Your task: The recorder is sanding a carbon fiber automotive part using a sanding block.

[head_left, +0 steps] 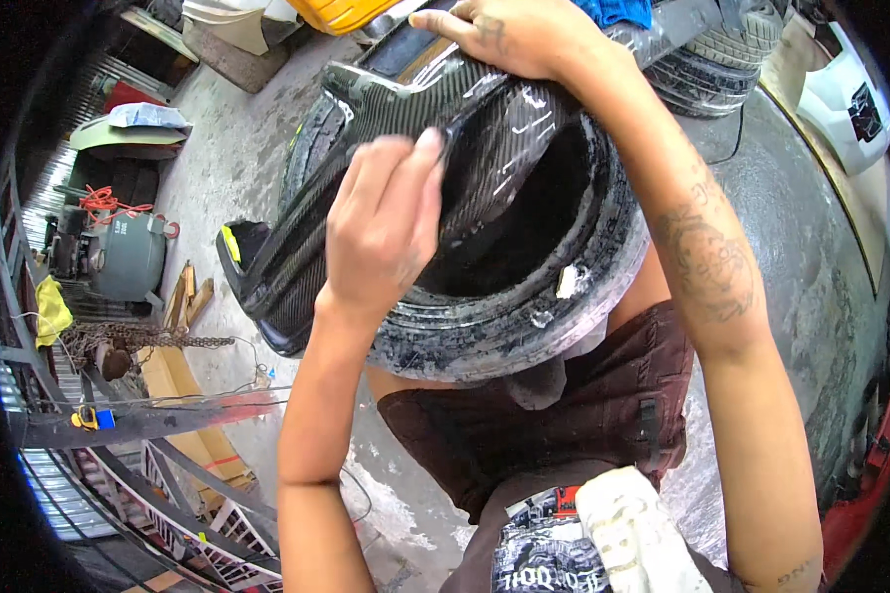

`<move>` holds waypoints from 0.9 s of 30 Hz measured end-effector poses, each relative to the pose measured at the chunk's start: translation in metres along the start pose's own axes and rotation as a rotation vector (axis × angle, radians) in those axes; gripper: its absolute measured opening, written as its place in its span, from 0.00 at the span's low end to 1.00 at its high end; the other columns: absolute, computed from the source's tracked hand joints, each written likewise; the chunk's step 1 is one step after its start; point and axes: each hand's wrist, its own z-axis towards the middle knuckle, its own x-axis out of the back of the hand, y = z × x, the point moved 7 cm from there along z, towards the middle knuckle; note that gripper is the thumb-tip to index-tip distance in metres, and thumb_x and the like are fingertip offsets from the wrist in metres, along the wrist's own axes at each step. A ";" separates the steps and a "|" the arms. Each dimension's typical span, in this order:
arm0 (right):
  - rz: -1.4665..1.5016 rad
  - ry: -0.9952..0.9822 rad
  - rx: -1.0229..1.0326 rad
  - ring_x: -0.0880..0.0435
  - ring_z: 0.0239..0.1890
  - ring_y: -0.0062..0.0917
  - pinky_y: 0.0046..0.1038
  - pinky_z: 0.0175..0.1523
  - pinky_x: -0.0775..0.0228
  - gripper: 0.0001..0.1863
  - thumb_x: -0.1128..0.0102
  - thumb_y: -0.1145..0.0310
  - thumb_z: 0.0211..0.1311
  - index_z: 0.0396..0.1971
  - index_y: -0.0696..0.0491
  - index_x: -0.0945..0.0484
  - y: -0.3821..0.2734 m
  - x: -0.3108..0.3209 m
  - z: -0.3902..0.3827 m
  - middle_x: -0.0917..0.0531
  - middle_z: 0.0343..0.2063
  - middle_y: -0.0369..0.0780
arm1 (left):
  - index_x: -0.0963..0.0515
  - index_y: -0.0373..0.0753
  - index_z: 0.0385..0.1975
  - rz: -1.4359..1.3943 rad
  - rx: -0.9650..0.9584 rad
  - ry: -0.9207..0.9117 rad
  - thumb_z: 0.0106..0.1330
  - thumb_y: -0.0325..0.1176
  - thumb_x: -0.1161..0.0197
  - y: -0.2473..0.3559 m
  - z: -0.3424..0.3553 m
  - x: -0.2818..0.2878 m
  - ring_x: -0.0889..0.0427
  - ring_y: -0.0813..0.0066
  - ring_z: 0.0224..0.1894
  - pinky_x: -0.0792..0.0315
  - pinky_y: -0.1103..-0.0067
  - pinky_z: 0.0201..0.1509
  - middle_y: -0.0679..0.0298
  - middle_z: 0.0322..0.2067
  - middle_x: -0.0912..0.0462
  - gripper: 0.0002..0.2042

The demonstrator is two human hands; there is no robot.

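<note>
A glossy black carbon-fibre car body panel point(391, 114) lies slanted across an upright-facing worn tyre point(504, 346) in front of me. My left hand point(381, 212) is over the panel's middle, its fingers curled and pressed together near a dark raised edge. Motion smears its fingertips, and whatever they pinch is too small to make out. My right hand point(509, 38) rests on the panel's far end with thumb and fingers stretched out; the picture's top edge cuts off part of it. White scuffs mark the panel near that hand.
Stacked tyres point(712, 64) stand at the far right, near a white body panel point(845, 104). A grey tank compressor point(129, 255) with a red hose sits at the left. Closer are a chain point(163, 338), a metal beam point(168, 420) and a tape measure point(93, 419). A white cloth point(633, 529) hangs against my shirt.
</note>
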 end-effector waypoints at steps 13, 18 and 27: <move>0.088 0.114 0.048 0.20 0.58 0.43 0.53 0.67 0.41 0.29 0.56 0.47 0.77 0.39 0.57 0.13 0.000 0.011 -0.012 0.12 0.43 0.49 | 0.19 0.27 0.46 0.049 0.023 0.009 0.57 0.15 0.31 -0.002 -0.016 0.007 0.19 0.55 0.37 0.24 0.68 0.43 0.53 0.37 0.21 0.15; 0.027 0.020 -0.002 0.21 0.59 0.42 0.52 0.66 0.41 0.30 0.57 0.47 0.77 0.38 0.57 0.12 -0.001 0.009 -0.001 0.12 0.44 0.49 | 0.17 0.30 0.47 0.046 0.018 -0.027 0.59 0.15 0.31 0.007 0.011 -0.005 0.19 0.58 0.37 0.23 0.70 0.45 0.53 0.36 0.19 0.15; 0.009 -0.060 -0.041 0.22 0.61 0.43 0.53 0.69 0.42 0.30 0.57 0.47 0.77 0.41 0.57 0.13 0.001 0.006 -0.002 0.13 0.47 0.49 | 0.18 0.29 0.44 0.039 0.029 -0.034 0.57 0.15 0.31 0.007 0.012 -0.009 0.20 0.55 0.37 0.24 0.67 0.43 0.53 0.35 0.20 0.14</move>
